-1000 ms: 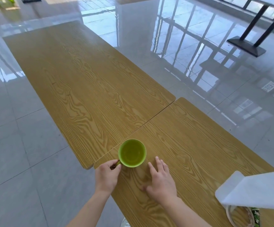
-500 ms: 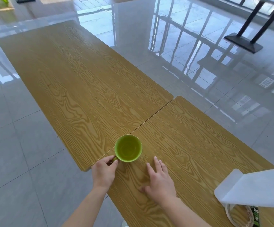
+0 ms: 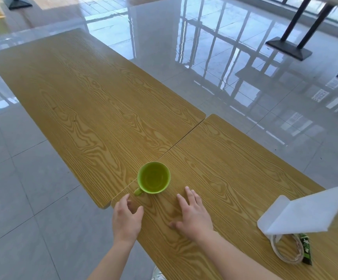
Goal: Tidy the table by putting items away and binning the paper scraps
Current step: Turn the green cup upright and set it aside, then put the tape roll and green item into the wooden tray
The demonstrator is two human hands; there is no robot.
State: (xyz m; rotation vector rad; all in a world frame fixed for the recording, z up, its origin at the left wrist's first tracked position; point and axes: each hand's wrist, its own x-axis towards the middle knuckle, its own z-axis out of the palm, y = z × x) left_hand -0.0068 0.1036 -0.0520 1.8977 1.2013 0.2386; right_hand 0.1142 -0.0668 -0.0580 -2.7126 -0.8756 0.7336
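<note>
- The worktop (image 3: 107, 102) is two wood-grain tops butted end to end, with a thin seam running across where they meet; the far one is bare, and glossy grey floor tiles lie on either side.
- A white folded sheet (image 3: 305, 213) stands tented near the right end of the near top, close to the person's edge of it.
- Half under that sheet lies a roll of clear tape (image 3: 285, 253), flat on the wood, with a small dark green packet (image 3: 306, 249) just beside it on the right.
- The right hand (image 3: 192, 214) rests palm down on the near top, fingers spread and flat, holding nothing, near the cup but apart from it.
- The left hand (image 3: 126, 216) hovers at the near top's left corner by the seam, fingers loosely curled and parted, empty, just short of the cup's handle.
- The green cup (image 3: 154, 177) stands upright on the near top right against the seam, close to the left edge, its handle pointing toward the left hand; I can't tell if anything is in it.
</note>
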